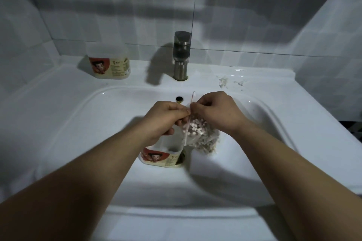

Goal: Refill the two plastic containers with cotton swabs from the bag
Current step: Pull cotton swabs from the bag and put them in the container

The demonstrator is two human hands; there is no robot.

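Over the sink basin, my left hand (165, 118) and my right hand (214, 112) each pinch one side of the top edge of a clear plastic bag (201, 135) full of cotton swabs. The bag hangs below my fingers, with the white swab tips showing at its mouth. Directly under my left hand, one plastic container (161, 155) with a red and cream label stands in the basin, partly hidden by my wrist. A second plastic container (109, 62) with the same label stands on the sink ledge at the back left, with its lid on.
A metal faucet (181, 55) rises at the back centre of the white sink (78, 115). The overflow hole (179, 99) sits just behind my hands. Some debris (231, 82) lies on the ledge at the back right. Tiled walls close in the back and sides.
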